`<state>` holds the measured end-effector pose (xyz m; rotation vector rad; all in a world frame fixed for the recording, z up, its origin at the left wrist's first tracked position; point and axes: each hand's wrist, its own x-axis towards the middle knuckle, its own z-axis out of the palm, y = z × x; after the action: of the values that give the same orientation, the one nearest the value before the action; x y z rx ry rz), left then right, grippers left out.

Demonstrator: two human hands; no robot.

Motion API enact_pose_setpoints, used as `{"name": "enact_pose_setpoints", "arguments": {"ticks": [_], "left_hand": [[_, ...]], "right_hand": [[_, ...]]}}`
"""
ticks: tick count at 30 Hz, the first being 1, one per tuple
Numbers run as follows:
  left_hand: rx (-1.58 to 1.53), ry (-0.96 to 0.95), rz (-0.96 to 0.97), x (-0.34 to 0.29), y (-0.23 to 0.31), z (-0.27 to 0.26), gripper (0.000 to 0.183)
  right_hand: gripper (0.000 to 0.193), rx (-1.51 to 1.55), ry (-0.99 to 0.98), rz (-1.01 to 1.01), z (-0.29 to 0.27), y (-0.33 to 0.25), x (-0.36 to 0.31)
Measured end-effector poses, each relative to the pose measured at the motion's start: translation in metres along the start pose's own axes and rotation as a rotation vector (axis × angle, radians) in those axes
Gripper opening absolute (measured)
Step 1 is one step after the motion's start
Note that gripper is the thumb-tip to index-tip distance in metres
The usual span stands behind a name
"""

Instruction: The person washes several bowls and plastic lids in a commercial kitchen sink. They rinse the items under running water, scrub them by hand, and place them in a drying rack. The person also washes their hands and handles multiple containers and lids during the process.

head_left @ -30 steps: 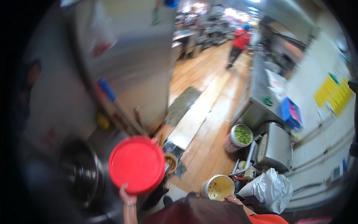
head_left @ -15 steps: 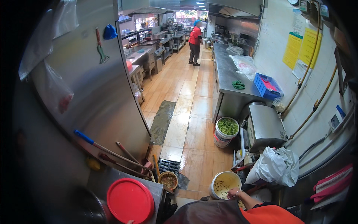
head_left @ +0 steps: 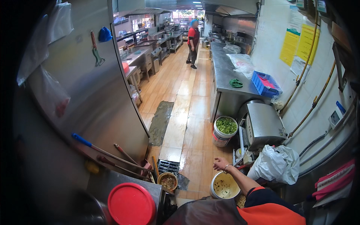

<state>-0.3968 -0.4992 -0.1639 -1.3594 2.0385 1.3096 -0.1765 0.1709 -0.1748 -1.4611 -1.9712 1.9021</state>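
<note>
My right hand (head_left: 220, 164) reaches forward, a bracelet at the wrist, above the far rim of a white bucket (head_left: 214, 186). Its fingers look loosely apart and nothing shows in them. Bits of food cling to the pale inside of that bucket. Close behind it, partly covered by my sleeve, is some pale chopped food (head_left: 241, 201). Farther off, another white bucket (head_left: 221, 140) is filled with chopped green vegetables (head_left: 226, 125). My left hand is out of sight. A round red lid (head_left: 131, 204) lies on the metal table at lower left.
A strainer basket with food scraps (head_left: 167, 182) sits by a floor drain (head_left: 168, 166). Long-handled tools (head_left: 108, 154) lean at left. A metal machine (head_left: 265, 122) and white bags (head_left: 275, 165) line the right. Beyond, a person (head_left: 193, 43) stands in the aisle beside a steel counter (head_left: 225, 73).
My right hand has lifted out of the bucket and moved forward above its rim. A fingertip at the red lid's near edge has left view. The far person has turned and shifted slightly.
</note>
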Motion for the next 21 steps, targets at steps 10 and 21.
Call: {"name": "enact_pose_setpoints", "arguments": {"ticks": [10, 21], "left_hand": [[-0.373, 0.034, 0.102, -0.029, -0.002, 0.001, 0.033], [-0.559, -0.271, 0.004, 0.0, 0.004, 0.015, 0.038]], "right_hand": [[0.011, -0.014, -0.04, 0.621, -0.035, 0.144, -0.058], [0.02, 0.04, -0.031, 0.637, -0.026, 0.171, -0.098]]}}
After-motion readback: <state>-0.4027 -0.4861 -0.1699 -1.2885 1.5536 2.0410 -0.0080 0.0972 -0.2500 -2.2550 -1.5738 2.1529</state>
